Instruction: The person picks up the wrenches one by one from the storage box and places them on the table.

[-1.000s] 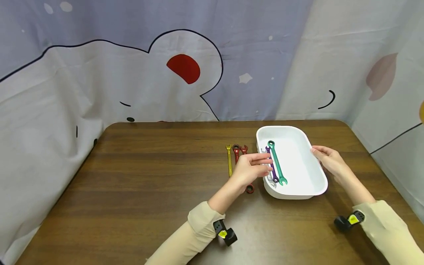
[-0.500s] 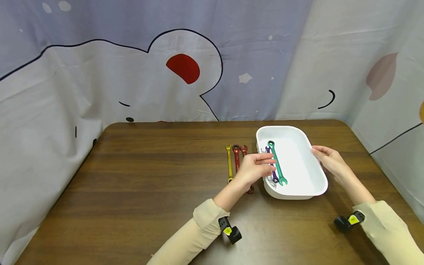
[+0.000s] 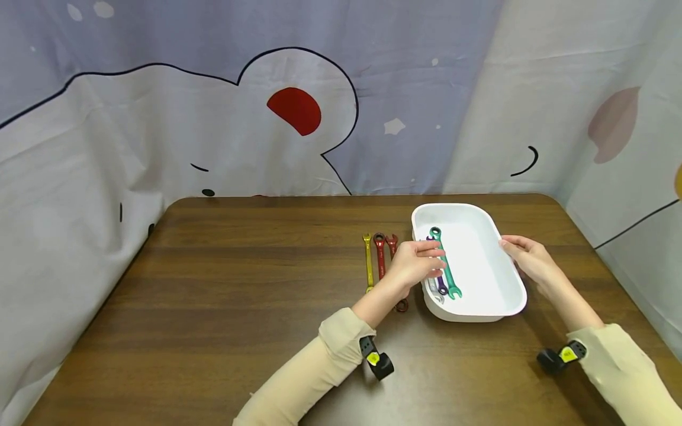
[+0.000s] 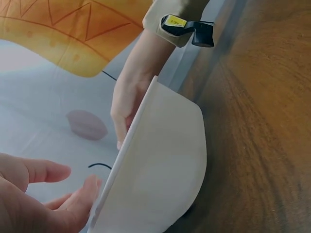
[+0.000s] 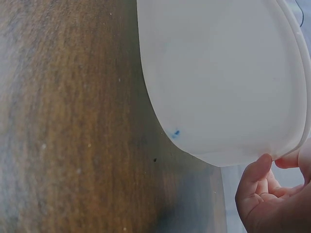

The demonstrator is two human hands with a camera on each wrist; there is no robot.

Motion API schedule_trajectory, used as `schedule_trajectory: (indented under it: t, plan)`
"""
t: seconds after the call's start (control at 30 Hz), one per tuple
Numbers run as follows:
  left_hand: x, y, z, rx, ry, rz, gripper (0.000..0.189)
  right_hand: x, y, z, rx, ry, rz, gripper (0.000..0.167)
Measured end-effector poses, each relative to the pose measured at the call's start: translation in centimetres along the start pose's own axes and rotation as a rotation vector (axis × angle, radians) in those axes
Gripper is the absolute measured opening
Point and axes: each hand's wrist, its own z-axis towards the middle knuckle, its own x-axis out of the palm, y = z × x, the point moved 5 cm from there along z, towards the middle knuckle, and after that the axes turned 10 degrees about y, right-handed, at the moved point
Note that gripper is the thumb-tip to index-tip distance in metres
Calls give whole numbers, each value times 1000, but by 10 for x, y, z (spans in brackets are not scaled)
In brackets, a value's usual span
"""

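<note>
A white plastic basin stands on the right part of the table. Along its left side lie a green wrench, a purple wrench and a silver wrench, the last two partly hidden by the left hand. My left hand hovers over the basin's left rim with loosely bent fingers; the left wrist view shows a gap between thumb and fingers, nothing held. At the opposite side, my right hand pinches the basin's rim between thumb and fingers, as the right wrist view also shows.
Left of the basin, a yellow wrench and two red wrenches, one whole and one partly behind the left hand, lie side by side on the wooden table. A printed curtain hangs behind the table.
My left hand has shifted slightly right and up over the basin's left rim. The right hand, basin and wrenches have stayed in place.
</note>
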Motion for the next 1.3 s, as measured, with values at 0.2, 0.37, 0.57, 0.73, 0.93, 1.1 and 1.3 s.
schedule_trajectory:
  t: [0.2,0.37,0.57,0.73,0.93,1.1,1.3]
  plan:
    - [0,-5,7,6,-3,11,43,2,1,0,-14,3,-1,67]
    - [-2,-6,14,-6,-20,28,40,3,2,-1,-29,3,26,66]
    - [-1,-6,23,-15,-40,71,38,2,3,-2,-32,-4,25,66]
    - [4,-7,29,-38,-23,88,39,2,3,-2,-30,-7,27,65]
    - [9,-10,35,-47,-55,208,35,3,3,-3,-27,-11,16,65]
    - [13,-10,42,-98,-47,433,35,3,2,-3,-20,-9,4,66]
    - [19,-9,48,-151,-85,625,36,4,3,-3,-20,-6,8,65]
